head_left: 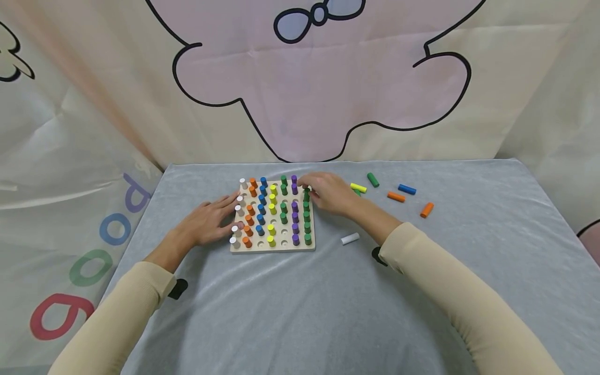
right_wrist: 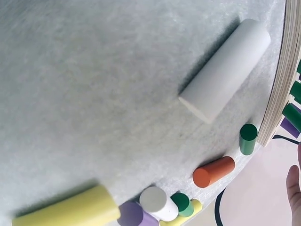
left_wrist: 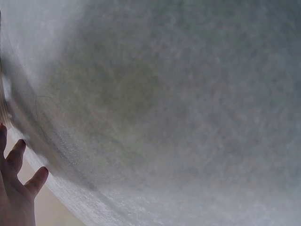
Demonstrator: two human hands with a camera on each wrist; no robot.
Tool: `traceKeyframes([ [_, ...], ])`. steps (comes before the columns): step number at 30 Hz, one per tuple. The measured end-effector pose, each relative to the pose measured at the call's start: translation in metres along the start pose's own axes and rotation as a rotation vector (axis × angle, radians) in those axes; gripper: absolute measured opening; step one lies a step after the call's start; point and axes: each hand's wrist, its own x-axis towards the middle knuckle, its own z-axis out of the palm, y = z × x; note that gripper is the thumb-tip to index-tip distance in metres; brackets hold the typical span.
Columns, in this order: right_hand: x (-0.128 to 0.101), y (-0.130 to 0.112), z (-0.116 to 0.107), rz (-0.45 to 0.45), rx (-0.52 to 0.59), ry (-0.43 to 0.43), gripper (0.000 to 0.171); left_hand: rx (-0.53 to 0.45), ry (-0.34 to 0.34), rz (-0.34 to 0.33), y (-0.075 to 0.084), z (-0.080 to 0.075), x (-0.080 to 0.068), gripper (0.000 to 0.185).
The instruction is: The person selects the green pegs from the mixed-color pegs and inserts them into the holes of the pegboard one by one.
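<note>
The left hand (head_left: 206, 221) lay flat and relaxed on the grey cloth (head_left: 281, 312), fingers straight, tips touching the left edge of the wooden pegboard (head_left: 273, 247) beside the white pegs (head_left: 240, 210); it held nothing and seemed only to steady the board. The board stood near the middle of the table, its columns running white, orange, blue, yellow, green, purple, green, with a few holes open near the front. The right hand (head_left: 328, 194) was at the board's far right corner, fingers curled around the top of a green peg (head_left: 306, 195) in the last column. I could not tell whether that peg was fully seated. To do this well, I judged the peg should be kept upright over its hole and pressed straight down, while the flat hand stopped the board sliding. Farther right, loose pegs lay on the cloth: a white one (head_left: 350, 239), a yellow one (head_left: 358, 187), a green one (head_left: 372, 179), 2 orange ones (head_left: 396, 197) and a blue one (head_left: 407, 189).
</note>
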Motion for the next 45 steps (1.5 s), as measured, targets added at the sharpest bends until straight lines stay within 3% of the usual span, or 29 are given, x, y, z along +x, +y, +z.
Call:
traceKeyframes([
  [20, 0.001, -0.001, 0.006, 0.009, 0.034, -0.017, 0.033, 0.005, 0.017, 0.007, 0.003, -0.002, 0.0, 0.079],
  [30, -0.001, 0.002, 0.008, 0.141, 0.212, -0.054, 0.032, 0.003, 0.012, 0.007, 0.003, -0.002, 0.0, 0.078],
  [39, -0.003, 0.005, 0.003, 0.162, 0.225, -0.064, 0.037, 0.001, 0.006, 0.001, 0.004, -0.002, -0.001, 0.08],
  [45, -0.012, 0.021, -0.011, 0.187, 0.237, -0.042, 0.037, 0.002, 0.01, 0.0, 0.004, -0.002, -0.001, 0.079],
])
